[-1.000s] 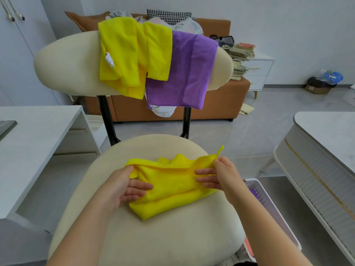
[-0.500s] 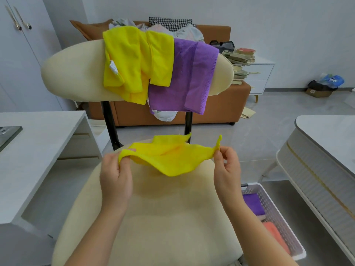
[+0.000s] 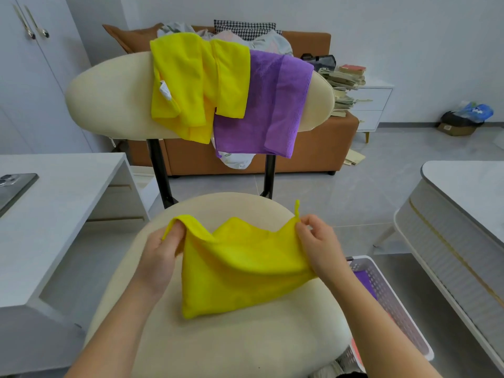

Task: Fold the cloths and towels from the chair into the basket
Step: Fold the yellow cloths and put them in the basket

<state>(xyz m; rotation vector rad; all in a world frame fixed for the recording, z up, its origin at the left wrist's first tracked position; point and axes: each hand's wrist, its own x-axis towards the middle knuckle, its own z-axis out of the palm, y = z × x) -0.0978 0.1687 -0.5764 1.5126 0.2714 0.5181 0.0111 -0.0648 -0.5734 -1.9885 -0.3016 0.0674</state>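
A yellow cloth [image 3: 240, 268] hangs folded over the cream chair seat [image 3: 245, 339], its lower edge touching the seat. My left hand [image 3: 161, 255] pinches its upper left corner and my right hand [image 3: 319, 246] pinches the upper right corner by the small loop. Over the chair back [image 3: 109, 96] hang yellow cloths [image 3: 196, 83] and a purple towel [image 3: 270, 105]. The white perforated basket [image 3: 392, 304] stands on the floor right of the seat, with a purple cloth [image 3: 364, 282] and something orange inside.
A white desk [image 3: 49, 219] with a phone [image 3: 13, 186] stands on the left. A white table [image 3: 469, 214] is on the right. Behind the chair are a brown sofa [image 3: 321, 156], a drawer unit [image 3: 373, 105] with stacked books, and bags on the floor [image 3: 466, 118].
Both hands lifted the yellow cloth off the seat by its corners, then brought it down and nearer, so it now hangs folded with its lower edge on the seat.
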